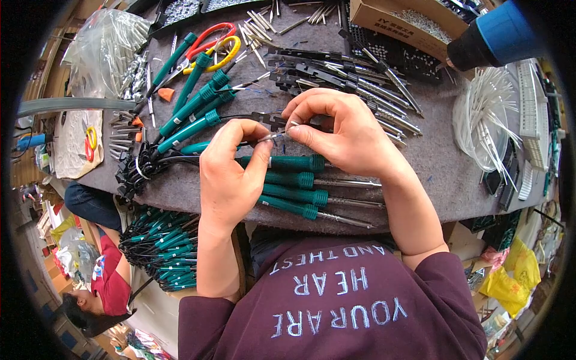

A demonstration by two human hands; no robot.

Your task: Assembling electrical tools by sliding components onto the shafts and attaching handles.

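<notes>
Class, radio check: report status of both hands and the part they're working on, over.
Left hand and right hand both pinching a thin metal tip between fingertips. Green-handled soldering irons lie beneath on the grey mat. Nothing blocking.

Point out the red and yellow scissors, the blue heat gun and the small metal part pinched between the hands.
red and yellow scissors [215, 45], head view, on the handle loops.
blue heat gun [498, 36], head view, on its blue body.
small metal part [277, 137], head view, on the shaft between the fingertips.
</notes>
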